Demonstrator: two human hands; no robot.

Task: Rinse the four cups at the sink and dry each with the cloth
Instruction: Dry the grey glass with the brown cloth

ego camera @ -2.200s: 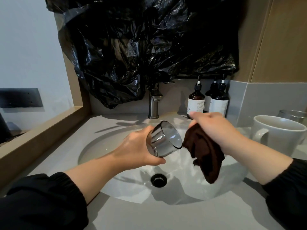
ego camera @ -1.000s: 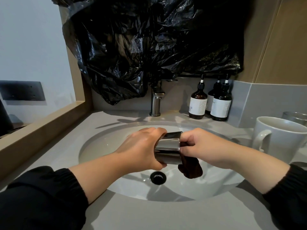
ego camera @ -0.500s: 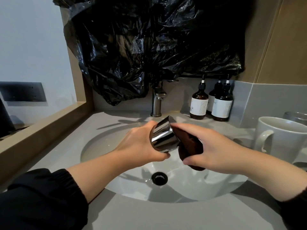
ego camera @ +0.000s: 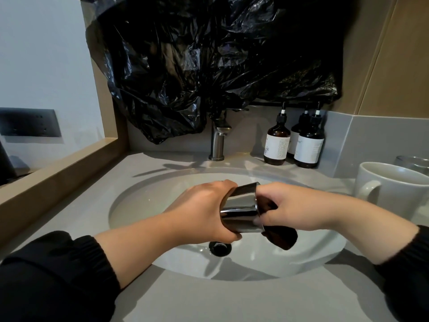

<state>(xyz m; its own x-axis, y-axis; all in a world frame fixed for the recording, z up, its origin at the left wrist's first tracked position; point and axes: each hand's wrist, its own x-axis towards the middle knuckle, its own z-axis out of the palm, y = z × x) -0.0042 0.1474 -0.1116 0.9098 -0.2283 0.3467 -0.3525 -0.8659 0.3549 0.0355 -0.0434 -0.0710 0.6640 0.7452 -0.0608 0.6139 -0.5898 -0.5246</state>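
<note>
Over the sink [ego camera: 144, 201], the left hand [ego camera: 204, 210] gripped a glass tumbler [ego camera: 241, 210]; the right hand [ego camera: 287, 205] pinched the brown cloth [ego camera: 282, 238] inside it.

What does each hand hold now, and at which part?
The left hand grips the glass cup round its base end. The right hand pinches the brown cloth, bunched at the cup's mouth.

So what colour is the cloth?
Dark brown; the cloth shows best in the head view, hanging from the right hand beside the cup.
</note>
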